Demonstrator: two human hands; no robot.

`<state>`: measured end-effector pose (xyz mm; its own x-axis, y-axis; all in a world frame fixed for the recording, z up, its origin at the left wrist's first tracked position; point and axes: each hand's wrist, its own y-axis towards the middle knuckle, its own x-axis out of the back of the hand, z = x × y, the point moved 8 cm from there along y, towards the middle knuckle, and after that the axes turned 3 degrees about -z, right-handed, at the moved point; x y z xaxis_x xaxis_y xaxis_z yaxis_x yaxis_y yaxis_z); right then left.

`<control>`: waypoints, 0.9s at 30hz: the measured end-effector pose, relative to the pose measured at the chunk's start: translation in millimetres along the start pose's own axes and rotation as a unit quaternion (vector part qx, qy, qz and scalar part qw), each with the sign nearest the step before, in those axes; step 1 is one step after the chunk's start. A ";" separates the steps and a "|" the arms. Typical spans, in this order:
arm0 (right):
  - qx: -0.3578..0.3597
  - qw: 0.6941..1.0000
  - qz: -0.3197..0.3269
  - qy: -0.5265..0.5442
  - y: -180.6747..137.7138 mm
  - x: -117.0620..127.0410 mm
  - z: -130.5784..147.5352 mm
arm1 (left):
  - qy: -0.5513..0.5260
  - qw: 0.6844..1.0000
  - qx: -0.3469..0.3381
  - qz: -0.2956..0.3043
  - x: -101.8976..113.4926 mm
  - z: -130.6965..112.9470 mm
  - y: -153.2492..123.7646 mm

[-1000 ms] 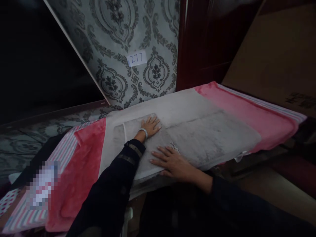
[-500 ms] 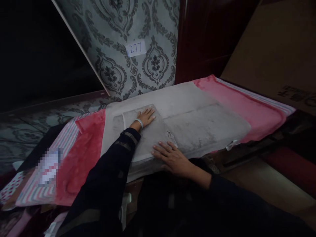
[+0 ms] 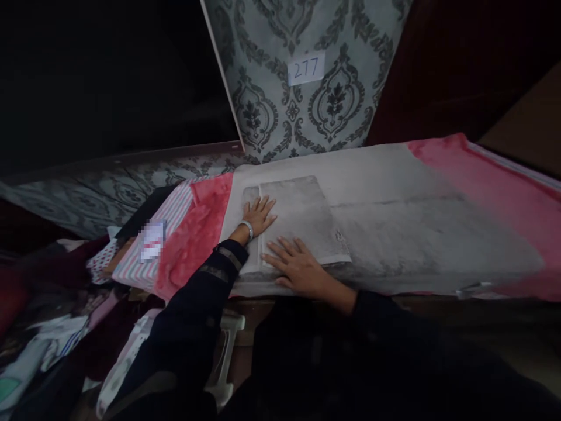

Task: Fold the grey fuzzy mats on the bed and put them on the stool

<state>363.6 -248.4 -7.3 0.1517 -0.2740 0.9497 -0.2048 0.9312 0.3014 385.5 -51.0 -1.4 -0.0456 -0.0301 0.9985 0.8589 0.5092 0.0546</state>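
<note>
My left hand (image 3: pixel 259 215) lies flat, fingers spread, on the left part of a folded grey plush cloth (image 3: pixel 302 204). A bracelet circles that wrist. Near the cloth's front edge rests my right hand (image 3: pixel 298 266), palm down with its fingers apart. The folded piece has pale edging along its left and front sides and a small tag or frayed patch at its right front corner. Beneath it spreads a larger layer of grey cloth (image 3: pixel 394 228), with a white label at its front edge. Whether the two are one piece, I cannot tell.
Pink-red plush fabric with a striped side (image 3: pixel 197 234) shows at both ends of the grey cloth. A dark screen (image 3: pixel 109 76) stands at the back left. A paper marked 277 (image 3: pixel 305 68) is on the patterned wall. Clothes (image 3: pixel 61 333) are heaped at lower left.
My view has swung left, so the surface appears further right. My left hand has slid leftward across the folded cloth, and my right hand has moved left along its front edge.
</note>
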 end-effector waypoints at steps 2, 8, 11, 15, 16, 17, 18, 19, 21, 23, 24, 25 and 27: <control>0.002 1.000 -0.010 -0.009 -7.2 -3.7 4.1 | -0.017 1.000 -0.005 -0.014 -2.2 -1.4 -0.3; -0.012 1.000 -0.015 -0.022 -12.4 -0.3 6.7 | -0.137 0.990 0.026 -0.028 3.6 15.9 -11.9; -0.026 0.999 -0.027 -0.021 -13.1 -1.9 8.4 | -0.286 0.949 0.118 -0.065 3.2 41.7 -41.0; -0.048 0.998 -0.045 -0.011 -14.9 -6.2 10.5 | -0.577 0.764 0.224 -0.180 -4.8 64.3 -103.1; -0.051 0.998 -0.047 -0.007 -14.9 -6.4 10.8 | -0.634 0.706 0.248 -0.193 -10.0 64.9 -118.3; -0.054 0.997 -0.049 -0.003 -14.6 -5.8 10.9 | -0.678 0.654 0.271 -0.195 -15.9 63.1 -131.6; -0.057 0.997 -0.050 0.003 -13.9 -4.6 10.8 | -0.711 0.612 0.292 -0.188 -21.2 59.0 -142.6; -0.059 0.997 -0.051 0.010 -12.8 -2.9 10.6 | -0.734 0.579 0.308 -0.179 -25.0 53.6 -151.2; -0.063 0.996 -0.049 0.025 -8.9 0.8 10.3 | -0.763 0.540 0.316 -0.163 -26.4 40.9 -161.2; -0.067 0.996 -0.050 0.037 -3.3 4.2 11.2 | -0.779 0.532 0.296 -0.150 -21.0 27.8 -162.8; -0.068 0.996 -0.052 0.039 0.0 5.4 12.4 | -0.783 0.535 0.283 -0.146 -17.4 22.2 -162.1; -0.069 0.995 -0.056 0.039 3.5 6.2 13.9 | -0.785 0.538 0.273 -0.142 -14.1 17.6 -161.3; -0.071 0.995 -0.067 0.033 10.4 6.7 17.4 | -0.787 0.537 0.267 -0.143 -10.0 12.8 -160.2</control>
<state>345.6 -244.7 3.6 0.2319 -0.3854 0.8931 -0.0410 0.9135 0.4049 241.8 -121.2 -20.1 -0.8731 0.3775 -0.3085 0.4516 0.8647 -0.2200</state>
